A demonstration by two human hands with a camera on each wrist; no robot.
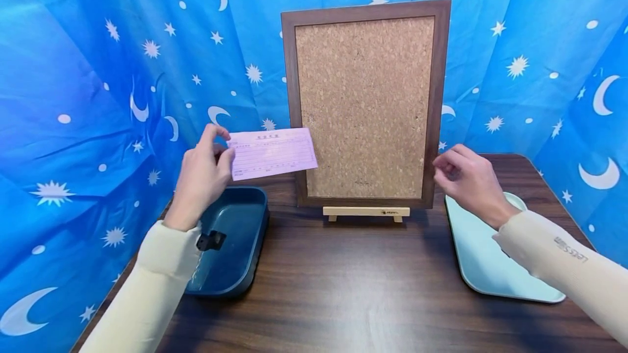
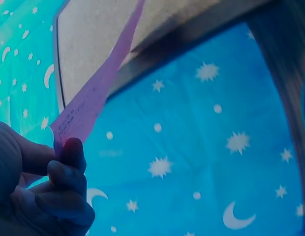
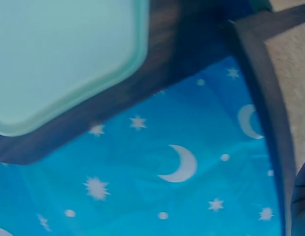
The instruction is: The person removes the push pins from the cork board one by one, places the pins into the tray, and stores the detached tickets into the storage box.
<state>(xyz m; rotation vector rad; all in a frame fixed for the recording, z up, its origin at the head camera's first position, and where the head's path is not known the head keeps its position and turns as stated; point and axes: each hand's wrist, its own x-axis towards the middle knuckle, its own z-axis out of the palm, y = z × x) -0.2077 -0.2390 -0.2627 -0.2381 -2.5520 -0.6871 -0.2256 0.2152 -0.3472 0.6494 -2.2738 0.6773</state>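
Observation:
Between its thumb and fingers, my left hand [image 1: 198, 173] pinches the left end of a pink printed paper slip [image 1: 272, 152]. The slip is held up in the air with its lines of print facing me, and its right end overlaps the board's left side in the head view. In the left wrist view the slip [image 2: 91, 101] appears nearly edge-on. A framed cork board [image 1: 363, 108] stands upright behind it. My right hand [image 1: 466, 178] is raised by the board's lower right edge, fingers loosely curled, with nothing visible in them. Only a sliver of it shows in the right wrist view.
A small wooden stand [image 1: 366, 212] supports the board on the dark wood table [image 1: 343, 287]. Under my left forearm sits a deep dark blue bin [image 1: 240, 233]. A shallow mint tray [image 1: 495, 255] lies beneath my right forearm. Blue star-and-moon cloth [image 1: 147, 26] hangs around the table.

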